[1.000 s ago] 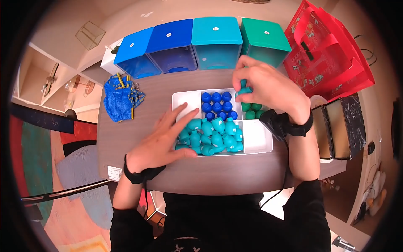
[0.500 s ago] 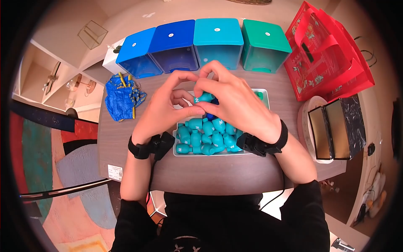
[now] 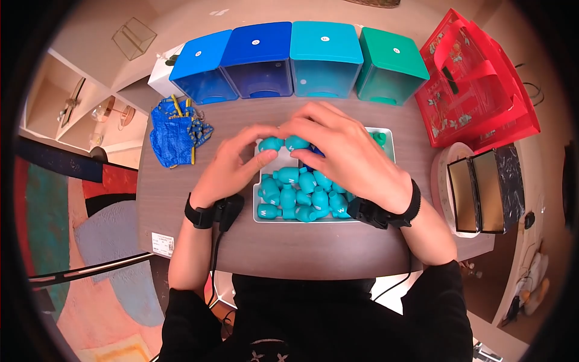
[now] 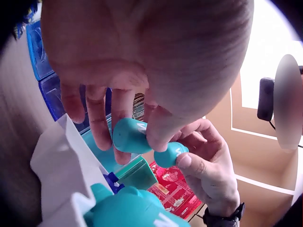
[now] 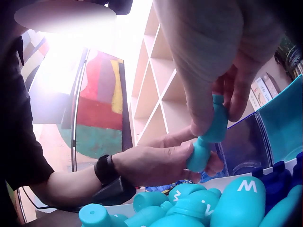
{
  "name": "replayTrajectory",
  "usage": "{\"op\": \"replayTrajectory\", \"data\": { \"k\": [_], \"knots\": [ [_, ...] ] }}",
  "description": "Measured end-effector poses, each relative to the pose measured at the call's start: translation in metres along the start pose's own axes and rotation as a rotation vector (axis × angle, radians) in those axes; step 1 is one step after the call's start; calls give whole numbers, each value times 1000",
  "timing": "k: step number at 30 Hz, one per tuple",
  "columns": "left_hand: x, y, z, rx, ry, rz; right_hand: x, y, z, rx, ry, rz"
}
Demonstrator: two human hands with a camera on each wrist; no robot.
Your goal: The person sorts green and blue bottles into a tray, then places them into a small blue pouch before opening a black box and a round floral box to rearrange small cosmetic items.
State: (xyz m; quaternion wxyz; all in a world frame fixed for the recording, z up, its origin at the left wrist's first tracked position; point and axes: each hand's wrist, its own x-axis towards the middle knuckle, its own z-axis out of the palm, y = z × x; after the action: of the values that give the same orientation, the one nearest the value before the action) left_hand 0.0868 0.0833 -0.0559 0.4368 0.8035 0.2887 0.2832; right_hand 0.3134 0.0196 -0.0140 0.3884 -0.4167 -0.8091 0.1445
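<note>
Above the left part of a white divided tray [image 3: 391,145], my two hands meet. My left hand [image 3: 224,166] pinches a small teal bottle [image 3: 270,144] between thumb and fingers. Just beside it, my right hand [image 3: 350,154] pinches a second teal bottle [image 3: 295,143]. In the left wrist view the left hand's bottle [image 4: 128,135] and the right hand's bottle [image 4: 168,155] sit close together, end toward end. Below lie many loose teal bottles [image 3: 304,194] with white letters. Dark blue bottles [image 3: 310,158] are mostly hidden under the right hand; a green bottle [image 3: 379,139] shows beyond it.
Along the back stand bins in light blue [image 3: 202,66], dark blue [image 3: 256,60], teal [image 3: 326,59] and green [image 3: 394,65]. A blue bag [image 3: 172,140] lies at the left. To the right are a red gift bag [image 3: 476,84] and an open black-and-gold box [image 3: 485,190].
The right hand has come left from over the green bottles, carrying teal bottles. My left hand has risen from the tray's left side to meet it, and now each hand holds one bottle.
</note>
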Motion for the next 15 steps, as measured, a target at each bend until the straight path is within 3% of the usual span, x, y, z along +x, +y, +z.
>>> {"op": "replayTrajectory", "data": {
  "k": [3, 4, 7, 10, 14, 15],
  "knots": [
    [-4, -5, 0, 75, -47, 97, 1, 5, -2, -9, -7, -27],
    [-6, 0, 0, 27, -73, -50, 1, 7, -1, -18, 13, -21],
    [-6, -1, 7, 68, -7, 60, 1, 12, -2, -47, 6, -17],
    [-6, 3, 0, -25, -124, -90, 0, 14, -1, -69, -15, -8],
    [-5, -2, -5, 67, -103, -34, 2, 13, -2, -94, -25, -25],
    [-4, 3, -8, 95, -168, -130, 1, 13, -2, -99, -36, -24]
  ]
}}
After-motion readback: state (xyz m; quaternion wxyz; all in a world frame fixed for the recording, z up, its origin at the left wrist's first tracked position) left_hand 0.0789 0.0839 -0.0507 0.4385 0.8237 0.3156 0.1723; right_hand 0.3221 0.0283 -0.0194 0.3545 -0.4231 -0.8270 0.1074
